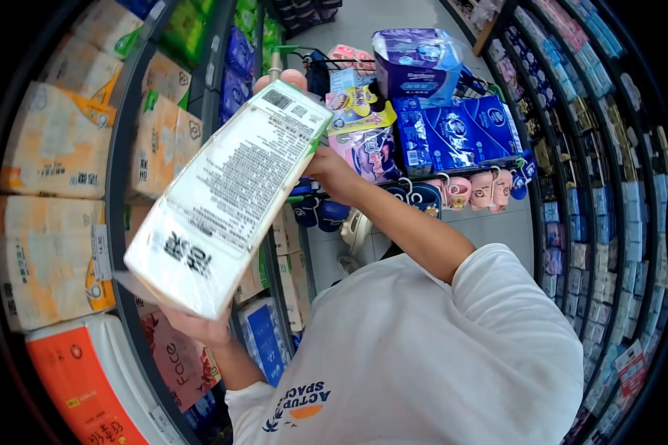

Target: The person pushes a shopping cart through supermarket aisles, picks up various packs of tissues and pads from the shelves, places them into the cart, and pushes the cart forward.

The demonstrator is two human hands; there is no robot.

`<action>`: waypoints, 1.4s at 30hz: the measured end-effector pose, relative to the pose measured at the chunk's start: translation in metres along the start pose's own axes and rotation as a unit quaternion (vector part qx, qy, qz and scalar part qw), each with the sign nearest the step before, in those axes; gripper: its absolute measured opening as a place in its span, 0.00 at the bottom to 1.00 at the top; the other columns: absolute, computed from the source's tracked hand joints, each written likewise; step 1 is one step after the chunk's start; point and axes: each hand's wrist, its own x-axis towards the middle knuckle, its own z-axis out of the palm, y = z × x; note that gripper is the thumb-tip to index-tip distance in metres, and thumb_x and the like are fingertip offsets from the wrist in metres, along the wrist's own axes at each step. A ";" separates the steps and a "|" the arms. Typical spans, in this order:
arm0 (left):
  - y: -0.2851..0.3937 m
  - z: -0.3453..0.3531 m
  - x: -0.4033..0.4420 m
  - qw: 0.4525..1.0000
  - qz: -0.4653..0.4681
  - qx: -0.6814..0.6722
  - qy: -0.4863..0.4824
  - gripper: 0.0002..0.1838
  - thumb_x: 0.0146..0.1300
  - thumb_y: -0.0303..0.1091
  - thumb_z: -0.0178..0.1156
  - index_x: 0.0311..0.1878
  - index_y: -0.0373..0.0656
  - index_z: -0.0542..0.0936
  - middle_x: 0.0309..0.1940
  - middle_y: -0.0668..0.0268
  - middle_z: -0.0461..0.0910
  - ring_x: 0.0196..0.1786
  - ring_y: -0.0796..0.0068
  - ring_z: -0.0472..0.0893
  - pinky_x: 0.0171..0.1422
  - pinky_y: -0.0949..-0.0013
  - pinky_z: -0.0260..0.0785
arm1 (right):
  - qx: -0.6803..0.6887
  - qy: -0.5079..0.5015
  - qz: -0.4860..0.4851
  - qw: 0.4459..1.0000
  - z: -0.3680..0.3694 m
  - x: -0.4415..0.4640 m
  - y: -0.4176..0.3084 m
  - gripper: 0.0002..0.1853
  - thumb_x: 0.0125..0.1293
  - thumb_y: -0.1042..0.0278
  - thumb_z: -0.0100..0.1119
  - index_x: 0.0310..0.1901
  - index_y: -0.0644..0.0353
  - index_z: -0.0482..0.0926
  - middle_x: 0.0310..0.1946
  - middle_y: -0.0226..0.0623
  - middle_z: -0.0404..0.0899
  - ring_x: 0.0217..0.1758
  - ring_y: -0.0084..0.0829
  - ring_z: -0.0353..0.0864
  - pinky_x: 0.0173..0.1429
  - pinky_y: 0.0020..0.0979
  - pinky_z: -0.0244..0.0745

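A white plastic-wrapped tissue pack (230, 185), printed with small text and a barcode, is held tilted across the left centre. My left hand (200, 326) supports its lower end from beneath, with the fingers partly hidden by the pack. Against its right side, near the upper end, my right hand (330, 170) is closed on the pack, most of its fingers out of sight behind it. Just beyond the pack is a shopping cart carrying a purple package (417, 63), a blue multi-pack (459, 135), and yellow and pink packages (360, 110).
Shelves with orange-and-white tissue packs (56, 141) rise on the left, close to the held pack. Below them is a red-and-white pack (82, 378). Pink slippers (490, 189) hang along the cart's near side. Small-packet shelves (597, 193) curve down the right.
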 end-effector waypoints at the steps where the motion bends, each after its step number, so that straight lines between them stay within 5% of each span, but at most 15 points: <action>1: 0.019 0.027 0.015 1.000 -0.006 -0.024 -0.007 0.48 0.35 0.33 0.69 0.65 0.30 0.65 0.56 0.57 0.72 0.57 0.65 0.73 0.63 0.66 0.64 | 0.002 0.009 -0.009 1.000 -0.012 -0.010 -0.008 0.20 0.56 0.74 0.55 0.52 0.65 0.78 0.52 0.38 0.79 0.55 0.31 0.77 0.62 0.34 0.68; 7: 0.034 0.129 0.053 0.972 -0.103 -0.111 -0.178 0.45 0.32 0.28 0.66 0.63 0.34 0.67 0.53 0.61 0.71 0.56 0.68 0.71 0.66 0.67 0.59 | 0.146 0.161 -0.050 0.975 -0.080 -0.079 -0.037 0.21 0.57 0.72 0.54 0.54 0.63 0.76 0.52 0.38 0.78 0.56 0.31 0.74 0.64 0.37 0.63; 15: 0.073 0.289 0.076 0.913 0.053 -0.154 -0.374 0.43 0.42 0.24 0.71 0.63 0.36 0.60 0.56 0.55 0.69 0.61 0.64 0.71 0.67 0.64 0.62 | 0.198 0.336 -0.128 0.912 -0.155 -0.177 -0.073 0.19 0.61 0.65 0.52 0.52 0.64 0.76 0.52 0.40 0.79 0.56 0.36 0.77 0.63 0.42 0.67; 19: 0.092 0.380 0.090 0.883 0.096 -0.133 -0.440 0.43 0.42 0.36 0.78 0.63 0.35 0.68 0.59 0.49 0.72 0.59 0.61 0.75 0.65 0.61 0.66 | 0.207 0.377 -0.165 0.887 -0.193 -0.219 -0.090 0.22 0.62 0.64 0.51 0.56 0.66 0.72 0.52 0.45 0.78 0.54 0.40 0.78 0.59 0.44 0.73; 23: 0.086 0.482 0.100 0.869 0.299 -0.023 -0.394 0.33 0.51 0.53 0.71 0.55 0.40 0.79 0.59 0.44 0.72 0.61 0.50 0.73 0.65 0.59 0.66 | 0.214 0.463 -0.189 0.839 -0.221 -0.241 -0.106 0.25 0.61 0.63 0.53 0.59 0.64 0.68 0.55 0.46 0.75 0.55 0.45 0.78 0.58 0.49 0.75; 26: 0.087 0.540 0.094 0.845 0.221 -0.005 -0.486 0.29 0.57 0.54 0.67 0.53 0.39 0.81 0.55 0.50 0.75 0.57 0.62 0.77 0.59 0.67 0.69 | 0.204 0.494 -0.185 0.825 -0.235 -0.253 -0.110 0.26 0.61 0.61 0.53 0.59 0.65 0.67 0.54 0.47 0.74 0.57 0.47 0.77 0.59 0.51 0.73; 32: 0.057 0.621 0.068 0.780 0.010 -0.078 -0.621 0.33 0.57 0.63 0.60 0.55 0.46 0.81 0.45 0.55 0.84 0.48 0.59 0.83 0.57 0.62 0.71 | 0.237 0.536 -0.143 0.798 -0.257 -0.276 -0.106 0.23 0.62 0.63 0.55 0.57 0.62 0.70 0.51 0.43 0.75 0.53 0.42 0.77 0.59 0.47 0.72; 39: 0.008 0.669 0.045 0.760 -0.048 0.052 -0.646 0.37 0.58 0.69 0.53 0.59 0.48 0.79 0.49 0.56 0.83 0.52 0.60 0.82 0.58 0.64 0.70 | 0.250 0.528 -0.086 0.807 -0.257 -0.270 -0.095 0.21 0.64 0.61 0.54 0.56 0.63 0.70 0.47 0.43 0.77 0.51 0.38 0.78 0.57 0.40 0.73; 42: -0.014 0.679 0.040 0.720 -0.105 0.095 -0.680 0.39 0.60 0.65 0.58 0.62 0.41 0.76 0.51 0.57 0.81 0.52 0.67 0.81 0.58 0.67 0.70 | 0.256 0.524 -0.063 0.810 -0.261 -0.266 -0.081 0.22 0.64 0.61 0.53 0.56 0.64 0.70 0.47 0.45 0.76 0.52 0.40 0.78 0.60 0.41 0.73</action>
